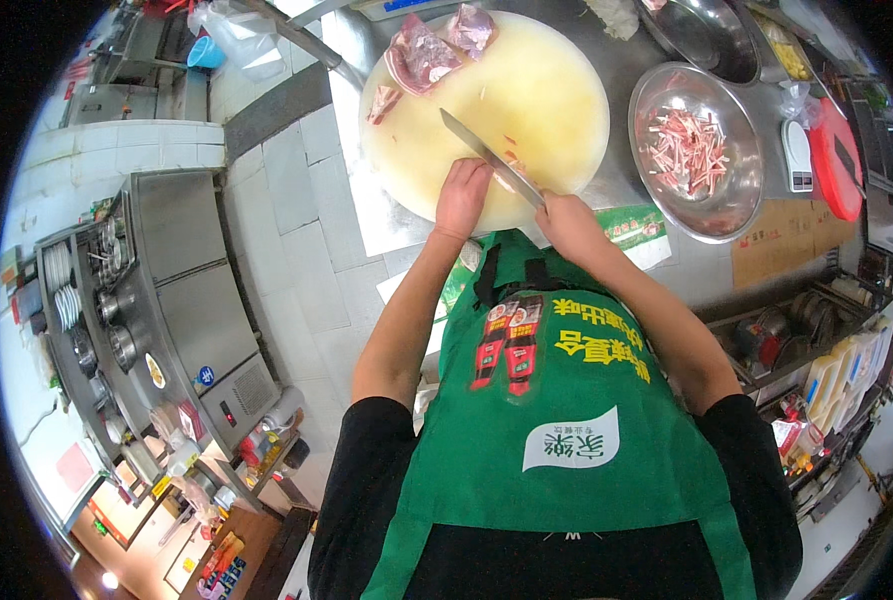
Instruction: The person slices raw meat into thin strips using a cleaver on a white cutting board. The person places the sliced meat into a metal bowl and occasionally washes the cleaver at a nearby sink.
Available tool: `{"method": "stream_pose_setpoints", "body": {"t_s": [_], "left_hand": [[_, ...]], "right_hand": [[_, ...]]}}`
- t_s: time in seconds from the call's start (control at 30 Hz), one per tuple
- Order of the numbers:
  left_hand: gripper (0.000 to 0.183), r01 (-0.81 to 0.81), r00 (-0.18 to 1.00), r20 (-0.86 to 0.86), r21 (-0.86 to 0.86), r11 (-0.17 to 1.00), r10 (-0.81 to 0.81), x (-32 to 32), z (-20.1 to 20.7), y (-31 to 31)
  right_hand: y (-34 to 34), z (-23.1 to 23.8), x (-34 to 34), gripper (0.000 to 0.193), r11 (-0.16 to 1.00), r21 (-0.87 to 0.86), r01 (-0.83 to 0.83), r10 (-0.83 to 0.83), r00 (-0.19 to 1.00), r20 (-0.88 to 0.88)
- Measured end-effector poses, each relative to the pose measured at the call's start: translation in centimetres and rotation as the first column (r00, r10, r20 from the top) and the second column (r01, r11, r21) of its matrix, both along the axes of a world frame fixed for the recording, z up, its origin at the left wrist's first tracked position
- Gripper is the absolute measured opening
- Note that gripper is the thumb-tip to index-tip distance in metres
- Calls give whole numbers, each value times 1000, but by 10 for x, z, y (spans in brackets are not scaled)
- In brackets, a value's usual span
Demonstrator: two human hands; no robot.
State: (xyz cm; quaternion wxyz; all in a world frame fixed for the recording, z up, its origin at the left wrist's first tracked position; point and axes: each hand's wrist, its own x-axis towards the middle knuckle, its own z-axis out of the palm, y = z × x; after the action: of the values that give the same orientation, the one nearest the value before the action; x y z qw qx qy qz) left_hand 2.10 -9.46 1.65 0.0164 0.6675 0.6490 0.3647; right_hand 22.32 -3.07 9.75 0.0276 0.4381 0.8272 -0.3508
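A: Status of the hands?

B: Apart, but near each other. The right hand (569,225) was wrapped round the handle of the knife (486,152). The left hand (463,197) was low over the board, fingers bunched just beside the blade, on the wearer's side.

A: Was the left one gripping anything?

B: Couldn't tell. Fingertips were partly hidden, contact with the blade unclear.

A: Where was the meat?

B: Two big chunks of meat (425,58) sat at the far left of the round cutting board (556,85), with a small piece (383,103) near its left rim. Thin slices (514,160) lay by the blade, right of the left hand.

A: Already cut stuff?

B: A loose heap of meat strips (688,150) was in the steel bowl (649,100), right of the board on the metal counter (353,170).

A: Anything past the bowl?

B: White scale (795,155) just to its right, then a red board (834,165). A second metal bowl (731,45) stood behind.
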Motion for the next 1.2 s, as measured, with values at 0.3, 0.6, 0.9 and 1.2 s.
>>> {"method": "stream_pose_setpoints", "body": {"t_s": [0.3, 0.6, 0.9, 1.2], "left_hand": [[14, -38, 999, 12, -25, 999, 38, -1, -2, 2], [12, -34, 998, 43, -21, 999, 34, 0, 7, -5], [12, -204, 975, 77, -55, 977, 208, -21, 5, 83], [36, -73, 997, 25, -59, 996, 74, -28, -9, 108]], "right_hand": [[6, -20, -1, 27, 996, -93, 5, -12, 997, -72], [37, -53, 51, 49, 796, -469, 383, -503, 849, -161], [38, -80, 128, 52, 593, -643, 485, -681, 728, -78], [-11, -79, 126, 53, 575, -618, 536, -735, 670, -103]]}}
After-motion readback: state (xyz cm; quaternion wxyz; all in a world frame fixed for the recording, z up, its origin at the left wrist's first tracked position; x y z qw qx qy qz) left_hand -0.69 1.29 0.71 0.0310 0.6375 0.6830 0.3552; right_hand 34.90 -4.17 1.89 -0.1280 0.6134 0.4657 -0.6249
